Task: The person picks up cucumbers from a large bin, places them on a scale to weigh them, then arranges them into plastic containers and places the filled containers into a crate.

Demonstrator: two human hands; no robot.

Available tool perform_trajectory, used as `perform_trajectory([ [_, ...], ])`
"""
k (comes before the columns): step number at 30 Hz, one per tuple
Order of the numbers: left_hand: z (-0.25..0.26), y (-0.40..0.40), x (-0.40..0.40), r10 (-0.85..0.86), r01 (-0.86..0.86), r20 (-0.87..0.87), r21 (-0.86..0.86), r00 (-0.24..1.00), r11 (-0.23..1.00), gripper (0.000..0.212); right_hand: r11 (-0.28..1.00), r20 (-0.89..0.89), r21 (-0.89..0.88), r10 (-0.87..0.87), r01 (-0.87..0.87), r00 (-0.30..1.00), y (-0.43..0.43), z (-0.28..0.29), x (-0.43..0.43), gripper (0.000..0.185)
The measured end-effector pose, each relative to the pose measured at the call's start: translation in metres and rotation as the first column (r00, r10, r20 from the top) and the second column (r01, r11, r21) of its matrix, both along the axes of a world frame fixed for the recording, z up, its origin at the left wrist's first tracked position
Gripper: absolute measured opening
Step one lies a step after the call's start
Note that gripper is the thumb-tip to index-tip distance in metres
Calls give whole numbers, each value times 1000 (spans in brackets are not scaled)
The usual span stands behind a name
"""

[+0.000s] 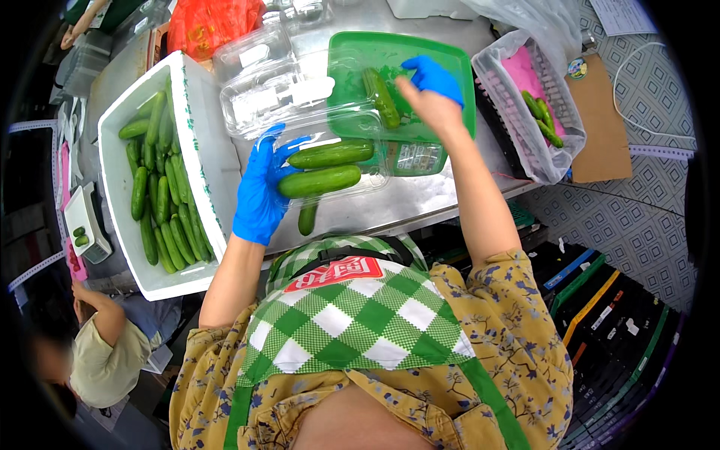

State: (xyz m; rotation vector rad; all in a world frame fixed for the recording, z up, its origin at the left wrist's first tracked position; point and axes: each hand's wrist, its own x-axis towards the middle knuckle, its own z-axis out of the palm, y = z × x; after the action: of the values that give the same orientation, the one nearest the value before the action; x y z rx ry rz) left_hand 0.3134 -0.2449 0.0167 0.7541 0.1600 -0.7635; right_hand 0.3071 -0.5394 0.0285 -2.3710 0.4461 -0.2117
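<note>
My left hand (261, 185), in a blue glove, holds a clear plastic clamshell container (379, 163) by its left side. Two cucumbers (320, 181) lie side by side in it. My right hand (433, 84), partly covered by a blue glove, is above the green plastic tray (466, 121) of a scale, fingers apart, holding nothing that I can see. Another cucumber (383, 101) lies on that tray, to the left of my right hand, seen partly through clear plastic. One more cucumber (307, 218) lies on the metal table (419, 199), partly under the clamshell.
A white foam box (219, 163) at left holds several cucumbers. More clear containers (253, 56) and a red plastic bag (211, 25) stand behind. On the right, a lined basket (489, 73) holds small cucumbers. A co-worker (109, 360) is at lower left, beside a small scale (90, 225).
</note>
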Motion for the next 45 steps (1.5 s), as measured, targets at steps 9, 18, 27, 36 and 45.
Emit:
perform_trajectory([
  [9, 8, -1, 0, 0, -1, -30, -4, 1000, 1000, 46, 1000, -2, -30, 5, -5, 1000, 3, -42, -5, 55],
  [18, 5, -11, -5, -13, 14, -37, 21, 999, 1000, 44, 764, 167, -235, 641, -602, 749, 49, 55, -37, 47],
  [27, 14, -19, -9, 30, -29, -57, 27, 998, 999, 44, 780, 212, -301, 615, -548, 759, 52, 54, -40, 43],
  [36, 13, -28, -13, 75, -75, -27, -18, 997, 997, 44, 956, 483, 177, 122, -233, 867, 53, 49, -43, 44],
  [45, -2, -84, 25, -85, 67, 160, 120, 983, 991, 46, 395, -79, 911, -110, 117, 991, 1, 25, -38, 37],
])
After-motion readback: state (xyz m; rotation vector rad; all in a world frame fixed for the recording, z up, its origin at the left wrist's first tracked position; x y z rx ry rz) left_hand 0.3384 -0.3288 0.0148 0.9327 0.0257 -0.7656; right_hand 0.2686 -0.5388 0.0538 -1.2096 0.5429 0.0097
